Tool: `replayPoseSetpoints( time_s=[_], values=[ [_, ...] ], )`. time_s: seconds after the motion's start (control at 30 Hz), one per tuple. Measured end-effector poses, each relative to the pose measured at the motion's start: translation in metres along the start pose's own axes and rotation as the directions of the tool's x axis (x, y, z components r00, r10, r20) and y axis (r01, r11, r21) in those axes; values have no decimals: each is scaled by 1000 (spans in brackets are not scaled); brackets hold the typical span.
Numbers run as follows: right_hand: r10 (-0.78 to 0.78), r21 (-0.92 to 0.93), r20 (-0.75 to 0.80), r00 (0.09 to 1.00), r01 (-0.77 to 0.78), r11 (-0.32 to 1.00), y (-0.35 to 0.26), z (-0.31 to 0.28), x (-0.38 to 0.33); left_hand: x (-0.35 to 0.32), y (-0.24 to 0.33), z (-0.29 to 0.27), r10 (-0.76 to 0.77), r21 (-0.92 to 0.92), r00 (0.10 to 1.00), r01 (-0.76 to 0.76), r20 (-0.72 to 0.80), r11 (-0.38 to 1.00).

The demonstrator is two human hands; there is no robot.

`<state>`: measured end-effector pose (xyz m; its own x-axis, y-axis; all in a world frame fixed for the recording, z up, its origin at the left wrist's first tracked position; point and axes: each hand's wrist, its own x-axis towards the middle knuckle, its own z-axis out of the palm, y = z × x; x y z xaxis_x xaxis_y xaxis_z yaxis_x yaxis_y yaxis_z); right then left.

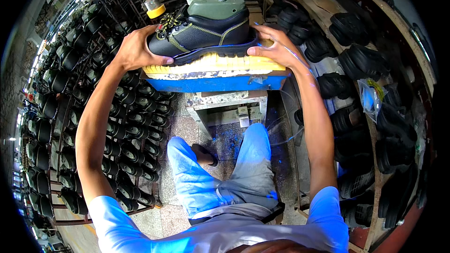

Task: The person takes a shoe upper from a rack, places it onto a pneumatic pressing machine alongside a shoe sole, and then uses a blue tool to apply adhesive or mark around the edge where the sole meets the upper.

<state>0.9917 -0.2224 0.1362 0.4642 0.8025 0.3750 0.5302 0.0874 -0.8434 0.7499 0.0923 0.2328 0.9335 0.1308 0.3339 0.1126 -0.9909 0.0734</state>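
From my end, the shoe upper (199,38) looks like grained leather with a faint sheen, the last (212,7) smooth, glossy plastic, and the outsole (192,56) matt rubber. I see a rough, flaking top on the pad (211,63) and creased, matt cloth trousers (248,168).

Overall exposure: bright at the middle, dim toward both sides
Left rim: blown-out white streaks of light, fine detail smeared
Clothing: saturated blue cast and pale glare across the faded denim trousers (192,168) and the white short-sleeved shirt (211,233)
Footwear: the black leather shoe with yellow stitching (199,33) well lit, edges crisp
Right shelves: the black rubber soles (363,62) sinking into shadow, detail lost
Frame edge: black circular vignette, strong fisheye curvature bending straight lines
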Motion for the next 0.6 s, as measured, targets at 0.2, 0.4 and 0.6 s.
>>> replayPoseSetpoints(
  time_s=[0.2, 0.4, 0.6],
  values=[
    [28, 86, 17, 999, -29, 996, 6, 10, 10, 9, 9, 10, 5, -10, 1000, -5, -14, 1000],
    [63, 49, -64, 996, -60, 997, 49, -4, 16, 1, -54, 8, 133, -560, 985, -51, 107, 827],
    [31, 45, 22, 999, -32, 998, 13, 7, 14, -29, -54, 7, 115, -770, 973, 84, 201, 633]
  ],
)
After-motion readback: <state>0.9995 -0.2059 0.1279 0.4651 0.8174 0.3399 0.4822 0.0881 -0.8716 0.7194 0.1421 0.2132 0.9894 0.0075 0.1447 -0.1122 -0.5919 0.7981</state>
